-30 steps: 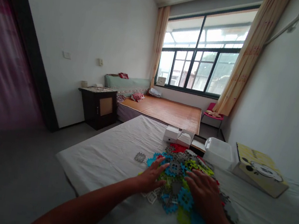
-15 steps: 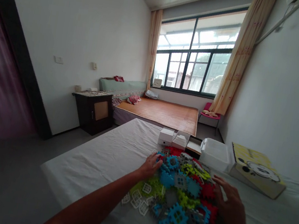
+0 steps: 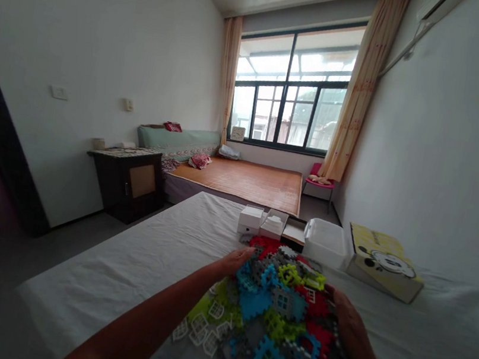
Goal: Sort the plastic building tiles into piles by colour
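The white cloth-covered surface (image 3: 152, 250) before me bears, on its near right part, a loose pile of flat, tooth-edged plastic pieces (image 3: 254, 305) in blue, red, lime green and grey. The step in hand appears to be gathering or evening this pile, for it lies between the two bare hands. The left hand (image 3: 237, 262) is at its far left edge, fingers seemingly close together; the right hand (image 3: 347, 315) flanks its right edge, fingers extended and near one another. Whether either hand pinches a piece I cannot tell, the fingertips being small and partly hidden. A further inward push would call for both palms kept low, lest upper pieces slide off; the thin white lattice pieces (image 3: 199, 329), at the pile's near left, seem easiest to miss. As to markings, the yellow cardboard carton (image 3: 381, 272) carries a black-and-white cartoon figure and dark lettering too small to read. The translucent plastic bin (image 3: 327, 240) shows no legible label. The small white box (image 3: 250, 222) has one dark spot, indistinct. The pale square clock (image 3: 237, 133) on the sill has a dial without readable numerals.
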A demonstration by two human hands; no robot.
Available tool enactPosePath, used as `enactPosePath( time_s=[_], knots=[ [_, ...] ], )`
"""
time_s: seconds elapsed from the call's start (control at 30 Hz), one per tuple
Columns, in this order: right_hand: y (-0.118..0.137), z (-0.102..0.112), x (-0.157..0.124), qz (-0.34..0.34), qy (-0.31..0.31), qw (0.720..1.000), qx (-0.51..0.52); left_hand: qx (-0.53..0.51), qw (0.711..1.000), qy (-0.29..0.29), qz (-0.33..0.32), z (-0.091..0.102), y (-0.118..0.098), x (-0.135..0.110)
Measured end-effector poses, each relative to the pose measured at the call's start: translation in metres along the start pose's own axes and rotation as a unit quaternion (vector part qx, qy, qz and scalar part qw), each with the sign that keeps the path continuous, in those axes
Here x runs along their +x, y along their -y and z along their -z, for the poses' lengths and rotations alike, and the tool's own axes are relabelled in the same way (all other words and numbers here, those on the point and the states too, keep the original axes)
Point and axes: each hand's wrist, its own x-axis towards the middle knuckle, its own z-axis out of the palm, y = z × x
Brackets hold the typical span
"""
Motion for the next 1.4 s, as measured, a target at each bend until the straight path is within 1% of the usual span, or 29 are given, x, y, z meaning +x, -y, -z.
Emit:
enactPosePath(
  time_s=[0.03, 0.1, 0.13, 0.2, 0.23, 0.3, 0.37, 0.43, 0.47, 0.53, 0.6, 0.7, 0.77, 0.8, 0.87, 0.93, 1.0, 1.03, 1.1, 1.13, 1.2, 1.27, 1.33, 1.4],
  knots=[
    [0.002, 0.001, -0.001, 0.001, -0.01, 1.0, 0.015, 0.024, 1.0, -0.008, -0.003, 0.011, -0.001, -0.012],
    [0.004, 0.002, -0.003, -0.012, -0.048, 0.999, 0.016, 0.104, 0.993, -0.049, 0.015, 0.035, 0.002, -0.045],
    [0.004, 0.002, -0.003, -0.021, -0.071, 0.997, 0.007, 0.138, 0.987, -0.068, 0.035, 0.045, 0.007, -0.066],
    [0.001, 0.001, -0.004, -0.036, -0.105, 0.994, -0.01, 0.2, 0.973, -0.071, 0.087, 0.055, 0.018, -0.11],
    [-0.001, -0.001, -0.003, -0.039, -0.11, 0.993, -0.014, 0.226, 0.965, -0.072, 0.109, 0.054, 0.022, -0.131],
    [-0.002, -0.005, -0.003, -0.039, -0.111, 0.993, -0.017, 0.267, 0.953, -0.055, 0.132, 0.043, 0.026, -0.164],
    [0.0, -0.009, -0.002, -0.04, -0.105, 0.993, -0.02, 0.281, 0.951, -0.043, 0.119, 0.024, 0.02, -0.18],
    [0.003, -0.012, -0.002, -0.042, -0.096, 0.994, -0.017, 0.261, 0.959, -0.051, 0.103, 0.003, 0.007, -0.178],
    [0.005, -0.013, -0.002, -0.041, -0.09, 0.995, -0.014, 0.243, 0.963, -0.055, 0.099, -0.006, 0.0, -0.171],
    [0.006, -0.013, -0.004, -0.03, -0.078, 0.996, -0.006, 0.203, 0.969, -0.086, 0.11, -0.022, -0.012, -0.153],
    [0.007, -0.013, -0.006, -0.018, -0.074, 0.997, -0.001, 0.147, 0.977, -0.107, 0.111, -0.034, -0.019, -0.135],
    [0.009, -0.014, -0.009, -0.016, -0.075, 0.997, 0.012, 0.071, 0.988, -0.109, 0.083, -0.047, -0.024, -0.115],
    [0.014, -0.013, -0.007, -0.037, -0.068, 0.996, 0.034, 0.056, 0.989, -0.121, 0.062, -0.047, -0.027, -0.103],
    [0.019, -0.011, -0.006, -0.051, -0.062, 0.996, 0.045, 0.06, 0.988, -0.132, 0.052, -0.043, -0.028, -0.095],
    [0.032, 0.0, -0.004, -0.081, -0.05, 0.994, 0.055, 0.08, 0.984, -0.158, 0.031, -0.03, -0.03, -0.078],
    [0.05, 0.019, -0.011, -0.083, -0.048, 0.995, 0.024, 0.1, 0.981, -0.168, 0.016, -0.012, -0.029, -0.06],
    [0.069, 0.039, -0.034, -0.042, -0.04, 0.997, -0.049, 0.11, 0.981, -0.158, 0.023, 0.003, -0.023, -0.044],
    [0.077, 0.048, -0.051, -0.014, -0.028, 0.995, -0.097, 0.109, 0.981, -0.157, 0.023, 0.008, -0.019, -0.039],
    [0.087, 0.057, -0.098, 0.038, 0.008, 0.98, -0.197, 0.101, 0.983, -0.151, 0.005, 0.011, -0.011, -0.032],
    [0.089, 0.056, -0.123, 0.057, 0.031, 0.969, -0.238, 0.096, 0.984, -0.15, -0.01, 0.009, -0.008, -0.031],
    [0.086, 0.043, -0.169, 0.104, 0.07, 0.948, -0.292, 0.09, 0.984, -0.151, -0.032, 0.003, -0.002, -0.033],
    [0.081, 0.02, -0.199, 0.137, 0.074, 0.93, -0.334, 0.092, 0.984, -0.15, -0.034, -0.005, 0.001, -0.039],
    [0.08, -0.004, -0.209, 0.139, 0.039, 0.915, -0.378, 0.097, 0.986, -0.131, -0.033, -0.011, 0.002, -0.047],
    [0.088, -0.024, -0.202, 0.125, 0.001, 0.903, -0.412, 0.097, 0.989, -0.101, -0.045, -0.014, 0.002, -0.054]
  ],
)
